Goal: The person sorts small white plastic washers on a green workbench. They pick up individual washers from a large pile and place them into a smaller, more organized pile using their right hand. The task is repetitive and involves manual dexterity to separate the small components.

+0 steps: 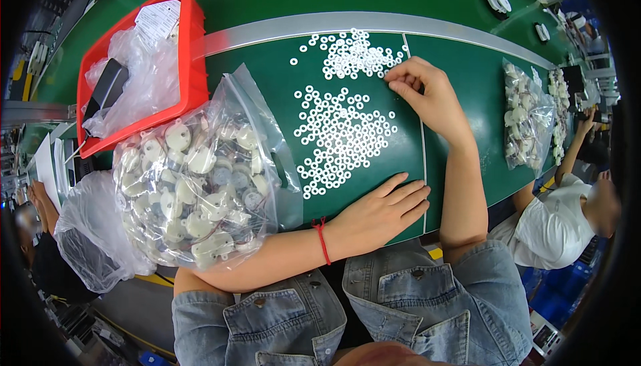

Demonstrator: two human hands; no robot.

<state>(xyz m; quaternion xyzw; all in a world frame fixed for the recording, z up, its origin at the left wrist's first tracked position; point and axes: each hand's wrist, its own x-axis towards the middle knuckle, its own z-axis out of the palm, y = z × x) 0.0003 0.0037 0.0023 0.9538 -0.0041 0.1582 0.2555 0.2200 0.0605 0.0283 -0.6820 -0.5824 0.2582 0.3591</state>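
Nearest us, our left hand (pixel 380 212) lies flat and empty, fingers spread, on the green table (pixel 467 79). Beside it sits a clear bag of white parts (pixel 200 192). Farther out, our right hand (pixel 427 95) pinches at the small white rings (pixel 344 132) scattered there.

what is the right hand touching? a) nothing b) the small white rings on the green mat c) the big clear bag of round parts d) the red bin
b, the right hand has its fingertips down among the small white rings spread on the green mat.
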